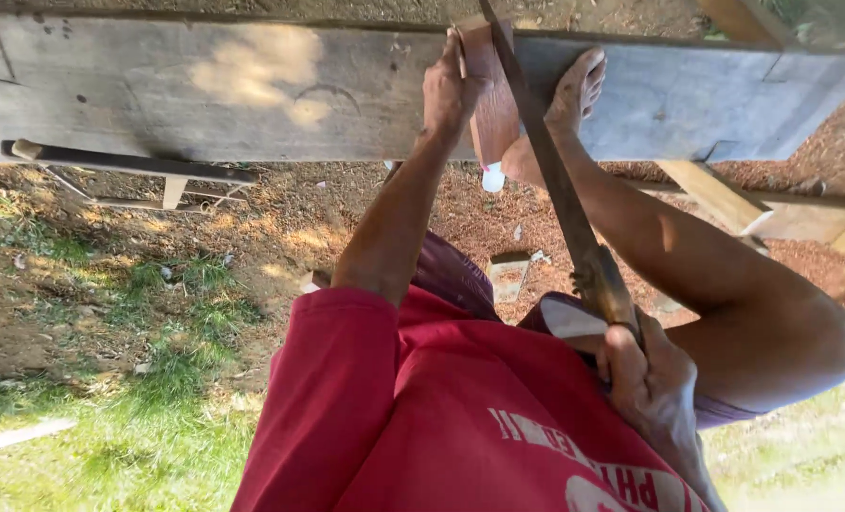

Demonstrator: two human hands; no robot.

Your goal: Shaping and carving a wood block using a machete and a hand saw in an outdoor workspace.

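Red-sleeved person's right hand (652, 379) is clenching a handsaw (550, 171) by its handle, left hand (449, 90) and bare foot (574, 95) pinning the reddish board (491, 114) to the grey plank bench (204, 90), steadying it

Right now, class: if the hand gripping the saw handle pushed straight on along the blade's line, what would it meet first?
The right hand would probably meet the small reddish wood piece that the left hand steadies on the grey plank; a bare foot rests close beside.
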